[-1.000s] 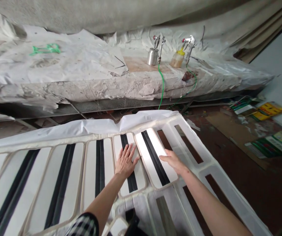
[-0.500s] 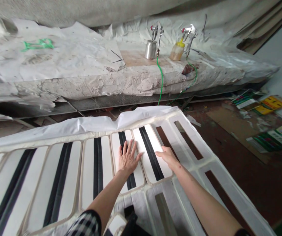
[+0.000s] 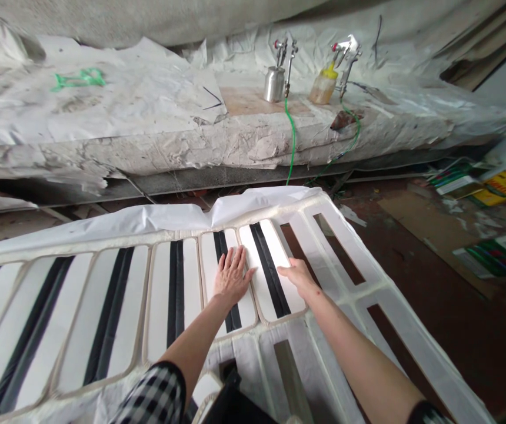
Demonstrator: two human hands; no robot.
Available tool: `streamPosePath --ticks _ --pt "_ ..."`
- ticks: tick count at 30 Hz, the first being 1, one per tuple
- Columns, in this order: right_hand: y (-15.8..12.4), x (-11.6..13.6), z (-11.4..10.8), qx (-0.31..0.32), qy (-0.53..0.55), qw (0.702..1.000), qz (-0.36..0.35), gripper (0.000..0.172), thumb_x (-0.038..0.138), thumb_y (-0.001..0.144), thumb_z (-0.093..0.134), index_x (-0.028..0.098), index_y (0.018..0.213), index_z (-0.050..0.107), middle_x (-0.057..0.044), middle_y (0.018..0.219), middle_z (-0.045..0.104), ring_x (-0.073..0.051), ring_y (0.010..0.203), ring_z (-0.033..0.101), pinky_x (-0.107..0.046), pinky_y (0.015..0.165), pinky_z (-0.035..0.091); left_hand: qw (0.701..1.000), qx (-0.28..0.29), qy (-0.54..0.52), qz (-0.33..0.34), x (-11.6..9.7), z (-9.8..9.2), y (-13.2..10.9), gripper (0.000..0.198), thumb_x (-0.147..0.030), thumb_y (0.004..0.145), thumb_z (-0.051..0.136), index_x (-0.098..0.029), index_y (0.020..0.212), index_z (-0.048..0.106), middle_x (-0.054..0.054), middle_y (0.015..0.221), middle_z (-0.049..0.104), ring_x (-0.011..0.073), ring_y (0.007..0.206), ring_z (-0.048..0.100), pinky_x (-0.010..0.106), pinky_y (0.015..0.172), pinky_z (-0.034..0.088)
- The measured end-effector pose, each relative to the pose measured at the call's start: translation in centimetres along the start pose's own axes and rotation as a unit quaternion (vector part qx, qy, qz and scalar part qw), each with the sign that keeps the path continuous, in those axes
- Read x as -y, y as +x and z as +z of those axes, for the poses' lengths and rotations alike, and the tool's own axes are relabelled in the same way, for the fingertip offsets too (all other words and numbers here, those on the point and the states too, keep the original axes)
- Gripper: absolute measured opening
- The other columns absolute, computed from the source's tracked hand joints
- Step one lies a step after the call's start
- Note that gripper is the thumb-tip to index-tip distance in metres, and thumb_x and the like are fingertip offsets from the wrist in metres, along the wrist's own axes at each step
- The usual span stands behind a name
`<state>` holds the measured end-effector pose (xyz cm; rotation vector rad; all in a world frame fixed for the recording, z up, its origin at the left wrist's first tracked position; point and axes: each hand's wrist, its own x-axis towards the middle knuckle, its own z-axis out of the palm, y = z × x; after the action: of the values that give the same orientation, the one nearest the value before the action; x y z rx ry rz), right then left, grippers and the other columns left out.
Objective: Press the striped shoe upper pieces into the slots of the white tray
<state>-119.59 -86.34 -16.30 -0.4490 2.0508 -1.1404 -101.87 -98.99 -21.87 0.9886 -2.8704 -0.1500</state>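
Lying flat with its fingers slightly parted, my left hand point(image 3: 232, 277) rests on a white panel point(image 3: 245, 309) with a black stripe; it grasps nothing, and its thumb reaches the edge of the end panel point(image 3: 269, 268). My right hand point(image 3: 300, 277) has its grip closed on the right edge of that end panel, thumb on top; the undersides of its fingers are hidden, so I cannot tell how firm the hold is. The end panel lies on the white frame point(image 3: 348, 300), near its far edge and towards the far right corner. Two long slots lie between it and the frame's right edge. Leftward I see more striped panels point(image 3: 158, 300) side by side in a row. White cloth point(image 3: 169, 220) runs along the frame's far edge. Beyond, a paper-covered ledge point(image 3: 182, 147) carries a spray gun with a silver cup point(image 3: 274, 84) and another with a yellow-topped cup point(image 3: 322, 87). A green hose point(image 3: 292, 141) drops over the ledge's front edge.
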Motion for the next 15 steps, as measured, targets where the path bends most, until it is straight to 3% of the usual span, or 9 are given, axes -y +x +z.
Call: streamPosePath --ticks 9,15 --pt "-0.2 -0.4 0.4 -0.006 -0.014 1.000 -0.015 0.031 0.031 0.066 0.066 0.015 0.091 0.073 -0.009 0.088 0.079 -0.025 0.080 0.071 -0.029 0.065 0.051 1.000 -0.006 -0.027 0.004 0.3 -0.1 0.4 0.069 -0.061 0.100 0.026 -0.021 0.158 0.027 -0.005 0.163 0.022 0.0322 0.150 0.023 0.056 0.120 0.026" --pt "0.1 -0.2 1.0 -0.045 -0.071 0.996 -0.028 0.023 0.029 0.065 0.063 0.017 0.082 0.072 -0.007 0.079 0.076 -0.024 0.078 0.069 -0.029 0.064 0.047 0.999 -0.023 -0.033 0.003 0.5 0.1 0.5 0.069 -0.060 0.101 0.024 -0.022 0.158 0.026 -0.002 0.163 0.021 0.0311 0.151 0.021 0.055 0.122 0.024"
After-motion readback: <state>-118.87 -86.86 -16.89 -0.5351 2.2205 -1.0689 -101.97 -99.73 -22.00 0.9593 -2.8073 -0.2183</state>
